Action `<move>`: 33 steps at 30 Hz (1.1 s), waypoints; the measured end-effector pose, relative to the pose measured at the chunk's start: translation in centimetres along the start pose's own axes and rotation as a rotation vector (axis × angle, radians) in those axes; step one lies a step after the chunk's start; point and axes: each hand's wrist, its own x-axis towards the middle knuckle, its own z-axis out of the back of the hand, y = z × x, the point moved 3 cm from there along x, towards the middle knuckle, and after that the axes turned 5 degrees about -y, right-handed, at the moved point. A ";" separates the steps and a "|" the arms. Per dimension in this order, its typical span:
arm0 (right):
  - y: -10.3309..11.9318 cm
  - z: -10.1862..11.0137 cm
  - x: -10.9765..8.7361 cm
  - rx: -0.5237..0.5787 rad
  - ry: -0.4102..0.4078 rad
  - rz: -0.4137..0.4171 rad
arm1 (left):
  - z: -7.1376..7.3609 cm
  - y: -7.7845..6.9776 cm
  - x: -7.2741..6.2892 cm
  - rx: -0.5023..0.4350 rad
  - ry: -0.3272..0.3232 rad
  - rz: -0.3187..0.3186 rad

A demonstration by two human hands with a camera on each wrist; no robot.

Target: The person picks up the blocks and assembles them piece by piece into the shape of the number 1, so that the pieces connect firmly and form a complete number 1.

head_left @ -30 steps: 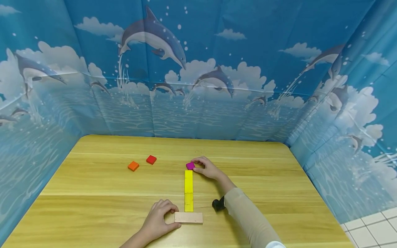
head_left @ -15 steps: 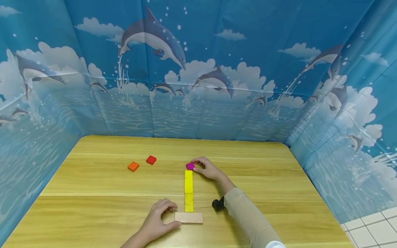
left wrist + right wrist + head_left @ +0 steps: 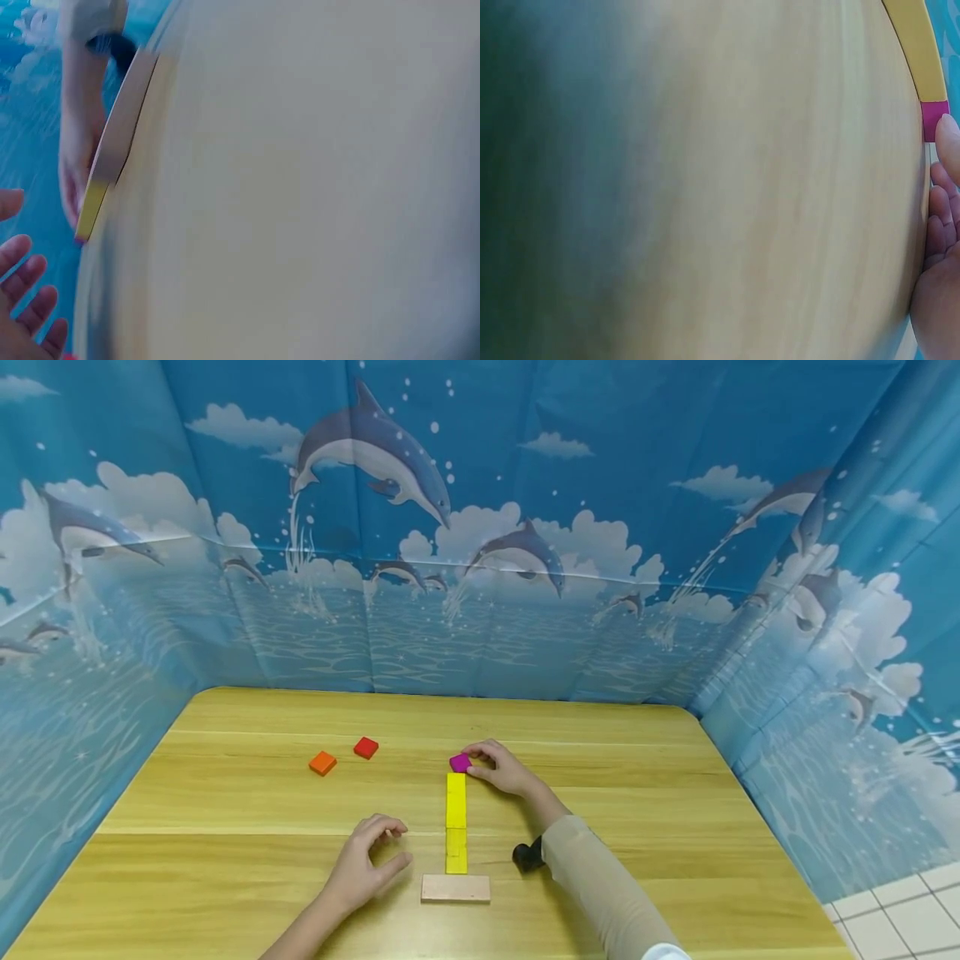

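My right hand (image 3: 470, 761) pinches a small magenta block (image 3: 460, 763) at the far end of a yellow strip: a long yellow block (image 3: 456, 800) with a shorter yellow block (image 3: 456, 852) behind it. A pale wooden block (image 3: 455, 888) lies crosswise at the strip's near end. Left of it hovers my left hand (image 3: 396, 846), fingers loosely curled and holding nothing. In the right wrist view the magenta block (image 3: 932, 120) sits against my fingertips (image 3: 943, 146). The left wrist view shows my bare fingers (image 3: 22, 300) apart from the pale block (image 3: 120, 127).
An orange block (image 3: 322, 762) and a red block (image 3: 366, 747) lie on the wooden table (image 3: 225, 860) at the far left. A black wrist camera (image 3: 528, 857) hangs under my right sleeve. Blue dolphin-print curtains wall in the table on three sides.
My left hand has let go of the pale wooden block and drawn back to the left and up. The right hand stays on the magenta block.
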 end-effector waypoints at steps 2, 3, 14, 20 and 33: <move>-1.1 -0.3 0.2 -0.009 -0.010 0.001 | 0.6 1.2 0.6 0.043 -0.021 0.013; -1.3 -0.3 0.2 -0.016 -0.013 0.002 | 1.1 1.5 1.0 0.057 -0.037 0.014; 0.1 0.2 -0.7 -0.023 -0.014 0.024 | 5.0 4.5 4.2 0.187 -0.182 0.072; 2.1 0.6 -1.2 0.015 -0.003 0.008 | 6.4 6.3 4.7 0.285 -0.214 0.151; -1.8 -0.1 0.5 -0.013 0.008 -0.022 | 8.0 8.7 6.3 0.431 -0.179 0.237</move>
